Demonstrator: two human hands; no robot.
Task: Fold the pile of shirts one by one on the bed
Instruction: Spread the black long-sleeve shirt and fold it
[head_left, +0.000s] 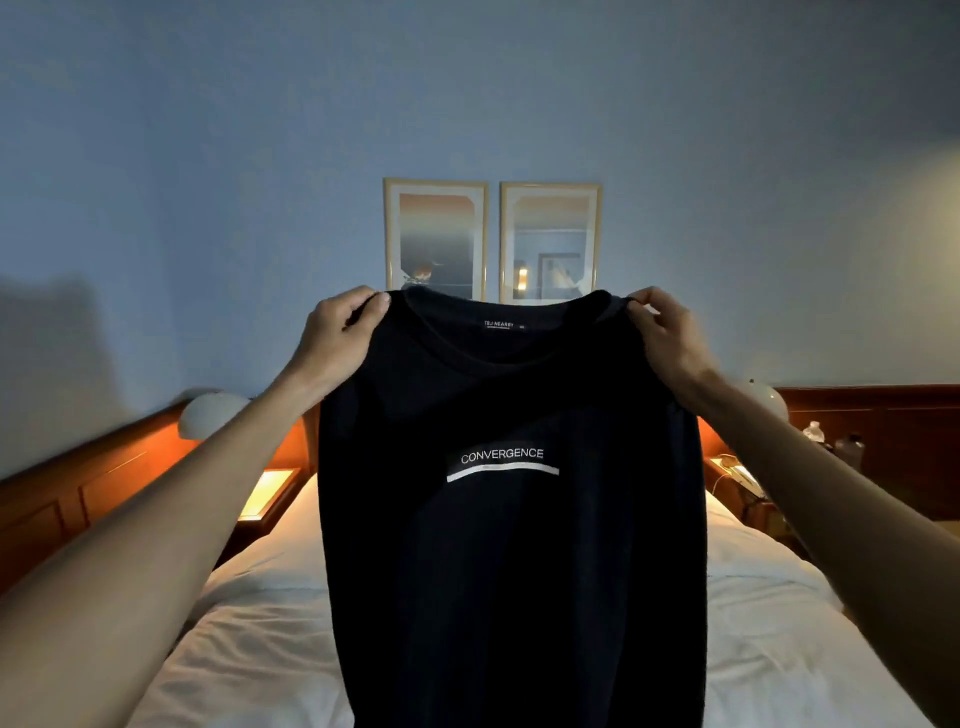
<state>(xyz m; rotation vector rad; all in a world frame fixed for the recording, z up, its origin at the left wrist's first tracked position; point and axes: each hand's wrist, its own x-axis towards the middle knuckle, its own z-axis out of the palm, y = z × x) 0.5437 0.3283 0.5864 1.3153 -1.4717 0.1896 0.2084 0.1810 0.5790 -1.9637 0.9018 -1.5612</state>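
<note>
Both arms reach forward and up, nearly straight. The left hand (337, 332) pinches one shoulder of the black shirt (511, 519) between curled fingers and thumb, and the right hand (667, 338) pinches the other shoulder the same way. The shirt hangs upright above the bed (260, 649), collar up, hem down, its long axis vertical, the "CONVERGENCE" print facing the person.
</note>
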